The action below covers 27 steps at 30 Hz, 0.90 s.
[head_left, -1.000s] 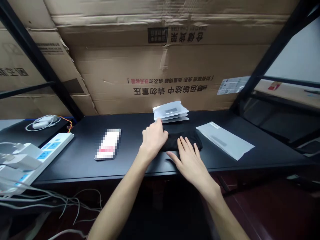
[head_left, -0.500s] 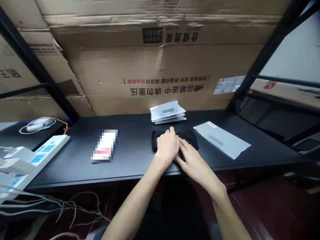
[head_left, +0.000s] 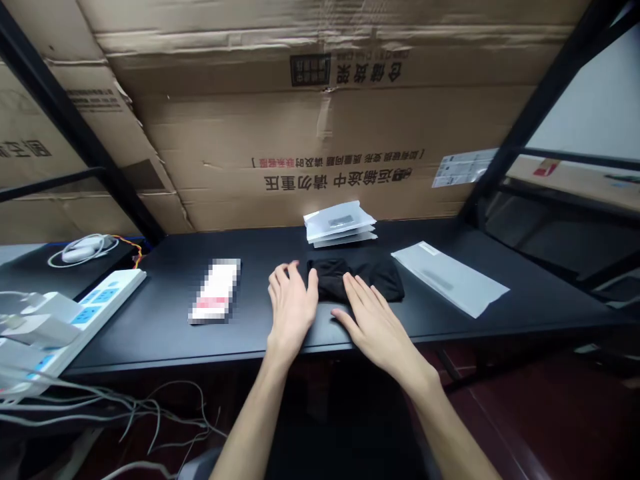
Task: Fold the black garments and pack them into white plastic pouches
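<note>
A folded piece of black cloth (head_left: 383,277) lies on the black tabletop (head_left: 165,333). My right hand (head_left: 367,317) is open, its fingertips resting on the near middle of the cloth. Just left of the cloth is my left hand (head_left: 293,300), open with fingers apart, its thumb by the cloth's left edge. Behind the cloth stands a small stack of pale, frosted flat bags (head_left: 340,223). One more frosted bag (head_left: 450,277) lies flat to the right of the cloth.
A pixelated white and pink object (head_left: 216,290) lies on the left of the table. A white power strip (head_left: 95,313) with plugs and loose cables (head_left: 135,400) runs along the left side. Upright cardboard (head_left: 225,133) backs the table between black metal posts (head_left: 535,100).
My left hand has come off the cloth and moved left onto the tabletop beside it. My right hand stays at the cloth, its thumb now spread out to the left.
</note>
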Tool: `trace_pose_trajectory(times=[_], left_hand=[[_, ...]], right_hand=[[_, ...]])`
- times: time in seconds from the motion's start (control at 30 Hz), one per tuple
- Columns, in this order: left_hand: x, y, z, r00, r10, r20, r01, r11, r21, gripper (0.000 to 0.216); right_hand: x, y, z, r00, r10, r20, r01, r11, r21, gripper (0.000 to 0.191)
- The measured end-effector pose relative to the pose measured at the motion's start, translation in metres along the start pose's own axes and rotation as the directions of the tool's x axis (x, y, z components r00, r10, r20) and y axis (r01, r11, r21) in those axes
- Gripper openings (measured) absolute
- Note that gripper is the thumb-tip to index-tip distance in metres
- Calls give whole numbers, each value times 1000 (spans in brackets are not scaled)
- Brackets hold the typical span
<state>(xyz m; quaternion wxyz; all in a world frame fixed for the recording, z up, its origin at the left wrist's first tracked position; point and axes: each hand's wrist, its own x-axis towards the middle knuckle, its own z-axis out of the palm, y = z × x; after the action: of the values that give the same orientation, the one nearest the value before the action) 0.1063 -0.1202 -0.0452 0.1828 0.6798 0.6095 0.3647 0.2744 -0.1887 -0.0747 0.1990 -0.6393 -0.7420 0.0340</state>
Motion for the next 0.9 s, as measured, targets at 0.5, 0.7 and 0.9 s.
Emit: trace_pose_trajectory(times=[0.5,0.7,0.9], left_hand=[[-10,17,6,996,33,-88,-53,970,-235,40],[-6,22,15,962,235,-142,-239,971,-10,59],[-12,33,42,890,449,80,-456,875,161,61]], right_hand=[[18,-18,-9,976,-214,39,201,955,220,64],[8,11,-6,991,-50,-128,58,996,61,53],[-5,24,-16,997,-48,-68,67,947,316,48]])
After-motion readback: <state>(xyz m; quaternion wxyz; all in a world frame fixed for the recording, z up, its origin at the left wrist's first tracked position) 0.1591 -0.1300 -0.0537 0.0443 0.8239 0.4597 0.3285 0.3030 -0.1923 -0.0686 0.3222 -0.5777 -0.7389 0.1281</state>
